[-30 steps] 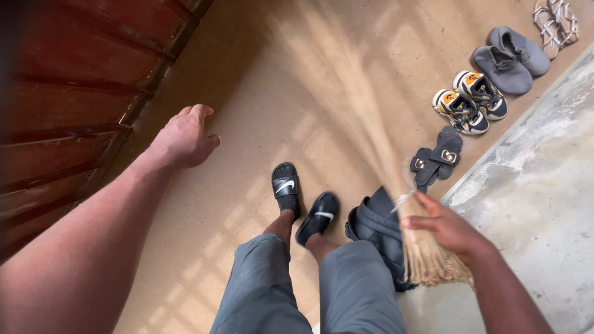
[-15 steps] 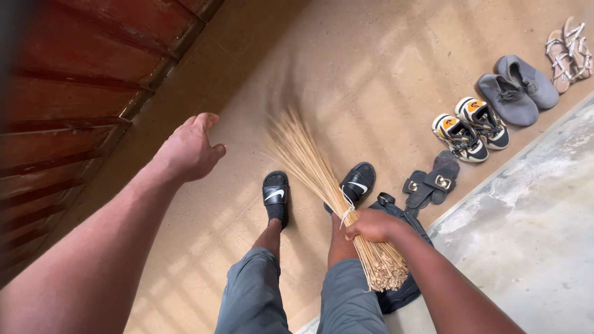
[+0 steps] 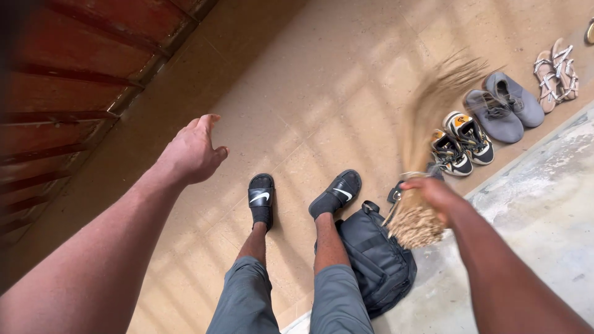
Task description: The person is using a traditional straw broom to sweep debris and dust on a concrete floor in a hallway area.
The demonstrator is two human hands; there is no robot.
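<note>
- The right hand (image 3: 433,193) sits at about 4 o'clock in the view, its fingers wrapped tight around the bound neck of a straw broom (image 3: 427,154), so the grip is a full fist on the bundle.
- The right forearm runs up from the lower right corner, with the wrist bent so the knuckles face up and to the left.
- The broom's cut stub ends stick out below the fist toward 6 o'clock; its long bristles fan up toward 1 o'clock and are blurred.
- The blurred bristle tips lie across the view of the grey shoes (image 3: 504,105) and the black, white and orange sneakers (image 3: 461,142).
- The left hand (image 3: 193,151) hangs free at about 10 o'clock, holding nothing, with the fingers loosely curled, the thumb apart and the palm turned down.
- The left arm stretches straight from the lower left corner toward the red wooden door (image 3: 68,80).
- Both feet wear black slides (image 3: 261,196) on the tan floor (image 3: 309,93), near the centre.
- A black backpack (image 3: 377,260) lies just beside the right foot, below the broom's stub.
- A pair of strappy sandals (image 3: 557,71) lies at 2 o'clock, beyond the grey shoes.
- A grey concrete slab (image 3: 538,204) borders the floor at 4 o'clock.
</note>
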